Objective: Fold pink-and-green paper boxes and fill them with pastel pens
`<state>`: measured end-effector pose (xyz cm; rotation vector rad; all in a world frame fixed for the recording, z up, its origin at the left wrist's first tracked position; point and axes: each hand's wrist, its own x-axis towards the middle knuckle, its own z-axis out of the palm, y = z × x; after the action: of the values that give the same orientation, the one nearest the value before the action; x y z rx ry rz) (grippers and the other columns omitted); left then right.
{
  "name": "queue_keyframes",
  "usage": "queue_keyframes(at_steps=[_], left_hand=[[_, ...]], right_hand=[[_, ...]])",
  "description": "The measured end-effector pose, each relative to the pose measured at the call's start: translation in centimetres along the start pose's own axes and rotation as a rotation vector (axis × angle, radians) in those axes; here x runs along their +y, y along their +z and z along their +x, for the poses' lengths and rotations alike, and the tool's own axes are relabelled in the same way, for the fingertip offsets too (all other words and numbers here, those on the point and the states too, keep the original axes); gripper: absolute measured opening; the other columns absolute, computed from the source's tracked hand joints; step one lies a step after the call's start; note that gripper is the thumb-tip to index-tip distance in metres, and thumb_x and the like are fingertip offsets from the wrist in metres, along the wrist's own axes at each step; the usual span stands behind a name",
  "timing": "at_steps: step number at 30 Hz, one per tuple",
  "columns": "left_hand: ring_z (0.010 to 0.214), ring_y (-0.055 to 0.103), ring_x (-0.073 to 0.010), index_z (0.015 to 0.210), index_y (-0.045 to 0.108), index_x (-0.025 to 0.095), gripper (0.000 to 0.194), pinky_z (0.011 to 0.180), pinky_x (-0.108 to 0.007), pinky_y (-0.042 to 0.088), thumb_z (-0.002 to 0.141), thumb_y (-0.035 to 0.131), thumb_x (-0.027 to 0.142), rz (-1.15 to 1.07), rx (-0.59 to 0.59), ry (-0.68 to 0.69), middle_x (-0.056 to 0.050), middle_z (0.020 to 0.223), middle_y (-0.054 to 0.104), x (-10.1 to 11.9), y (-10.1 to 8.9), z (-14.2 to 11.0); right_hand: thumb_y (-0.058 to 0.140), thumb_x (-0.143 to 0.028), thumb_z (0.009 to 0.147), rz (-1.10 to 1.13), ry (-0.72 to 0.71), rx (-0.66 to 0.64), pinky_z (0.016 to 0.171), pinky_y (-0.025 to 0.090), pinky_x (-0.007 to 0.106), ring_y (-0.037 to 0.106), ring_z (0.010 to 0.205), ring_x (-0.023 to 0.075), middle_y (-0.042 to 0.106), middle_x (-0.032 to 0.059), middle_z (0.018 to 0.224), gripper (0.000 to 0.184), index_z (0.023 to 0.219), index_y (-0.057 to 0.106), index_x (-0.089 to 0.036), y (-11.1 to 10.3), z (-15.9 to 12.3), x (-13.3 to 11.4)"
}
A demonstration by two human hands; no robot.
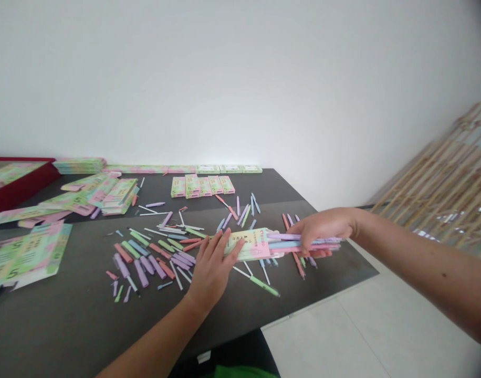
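My left hand (pixel 215 262) grips the left part of a flat green and pink pen box (pixel 246 244), its fingers over the top. The box's right end is open, with pens (pixel 282 243) partly inside it. My right hand (pixel 321 231) is closed around the bundle of purple, blue and pink pens that juts out to the right. Below the box lie a green pen (pixel 264 286) and white refills. Left of my left hand are scattered purple, green, red and blue pen barrels (pixel 148 265), with small loose caps and white tubes among them.
Filled-looking boxes (pixel 203 186) stand in a row at the back, with more along the wall. Flattened cartons (pixel 31 257) lie at left, near a red box (pixel 23 184). More pens (pixel 298 265) lie at the right. The dark table (pixel 86 331) ends at right above pale floor; bamboo slats (pixel 441 168) lean there.
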<state>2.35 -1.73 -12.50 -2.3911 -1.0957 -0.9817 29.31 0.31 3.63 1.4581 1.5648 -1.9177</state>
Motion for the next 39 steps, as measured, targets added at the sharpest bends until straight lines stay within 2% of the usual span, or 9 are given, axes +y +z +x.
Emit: queue_keyframes(at_steps=[5, 12, 17, 23, 26, 30, 33, 37, 39], left_hand=[[0.127, 0.049, -0.0326, 0.131, 0.056, 0.027, 0.046, 0.104, -0.051, 0.038, 0.089, 0.050, 0.010, -0.012, -0.035, 0.010, -0.013, 0.139, 0.053, 0.6, 0.5, -0.3], [0.129, 0.047, -0.0330, 0.136, 0.051, 0.024, 0.049, 0.103, -0.051, 0.040, 0.089, 0.046, 0.008, -0.022, -0.067, -0.089, -0.014, 0.140, 0.051, 0.9, 1.0, -0.5], [0.131, 0.045, -0.0321, 0.136, 0.050, 0.024, 0.050, 0.105, -0.052, 0.039, 0.089, 0.044, 0.007, -0.078, -0.060, -0.125, -0.014, 0.141, 0.050, 1.0, 1.5, -0.6], [0.131, 0.044, -0.0303, 0.136, 0.048, 0.018, 0.052, 0.106, -0.049, 0.040, 0.087, 0.043, 0.004, -0.162, -0.014, -0.233, -0.017, 0.141, 0.048, -0.2, 2.1, -0.9], [0.130, 0.045, -0.0287, 0.137, 0.045, 0.017, 0.053, 0.107, -0.048, 0.039, 0.086, 0.043, 0.003, -0.216, 0.005, -0.290, -0.016, 0.141, 0.047, -0.5, 2.4, -0.9], [0.131, 0.044, -0.0269, 0.141, 0.039, 0.019, 0.055, 0.108, -0.047, 0.039, 0.088, 0.041, 0.004, -0.287, 0.013, -0.352, -0.015, 0.143, 0.045, -0.6, 2.7, -0.9], [0.133, 0.042, -0.0258, 0.144, 0.035, 0.022, 0.057, 0.109, -0.048, 0.038, 0.089, 0.040, 0.005, -0.350, 0.037, -0.391, -0.013, 0.144, 0.044, -0.6, 2.6, -0.9], [0.136, 0.040, -0.0240, 0.145, 0.033, 0.025, 0.061, 0.111, -0.047, 0.037, 0.088, 0.040, 0.003, -0.430, 0.085, -0.422, -0.012, 0.145, 0.043, -0.4, 2.1, -0.8], [0.136, 0.040, -0.0227, 0.144, 0.033, 0.025, 0.063, 0.112, -0.046, 0.037, 0.087, 0.041, 0.002, -0.454, 0.099, -0.425, -0.011, 0.145, 0.043, -0.3, 1.9, -0.8]], right_hand=[[0.062, -0.025, 0.062, -0.093, 0.115, -0.095, 0.037, 0.041, 0.016, 0.050, 0.045, 0.0070, 0.056, -0.0025, 0.063, 0.020, 0.076, 0.052, -0.015, -0.7, 0.9, -1.8], [0.074, -0.036, 0.065, -0.167, 0.127, -0.042, 0.042, 0.044, 0.017, 0.054, 0.051, 0.0082, 0.062, 0.0007, 0.077, 0.037, 0.091, 0.058, -0.014, -2.0, 1.6, -5.1], [0.076, -0.034, 0.065, -0.239, 0.258, -0.072, 0.052, 0.051, 0.023, 0.061, 0.057, 0.0127, 0.065, 0.0024, 0.077, 0.046, 0.101, 0.059, -0.012, -2.4, 3.0, -7.4], [0.064, -0.044, 0.081, -0.194, 0.171, -0.128, 0.062, 0.056, 0.026, 0.067, 0.082, 0.0177, 0.067, 0.0092, 0.103, 0.041, 0.108, 0.059, -0.013, -3.2, 2.6, -10.4], [0.056, -0.052, 0.087, -0.152, 0.094, -0.059, 0.069, 0.057, 0.027, 0.065, 0.093, 0.0188, 0.064, 0.0114, 0.113, 0.045, 0.111, 0.058, -0.014, -3.7, 1.6, -11.5], [0.058, -0.045, 0.089, -0.124, -0.082, 0.063, 0.085, 0.054, 0.027, 0.061, 0.108, 0.0186, 0.059, 0.0133, 0.125, 0.044, 0.118, 0.056, -0.012, -2.4, 0.6, -12.1], [0.062, -0.047, 0.086, -0.186, -0.221, 0.268, 0.097, 0.049, 0.030, 0.052, 0.123, 0.0219, 0.050, 0.0117, 0.137, 0.053, 0.128, 0.053, -0.016, -0.4, 0.5, -11.9], [0.058, -0.056, 0.086, -0.358, -0.425, 0.615, 0.114, 0.031, 0.039, 0.033, 0.138, 0.0254, 0.038, 0.0047, 0.149, 0.062, 0.137, 0.046, -0.023, 1.3, 0.4, -11.2], [0.055, -0.057, 0.087, -0.381, -0.514, 0.686, 0.116, 0.028, 0.041, 0.035, 0.137, 0.0252, 0.039, 0.0037, 0.148, 0.060, 0.137, 0.045, -0.024, 1.7, 0.3, -10.4]])
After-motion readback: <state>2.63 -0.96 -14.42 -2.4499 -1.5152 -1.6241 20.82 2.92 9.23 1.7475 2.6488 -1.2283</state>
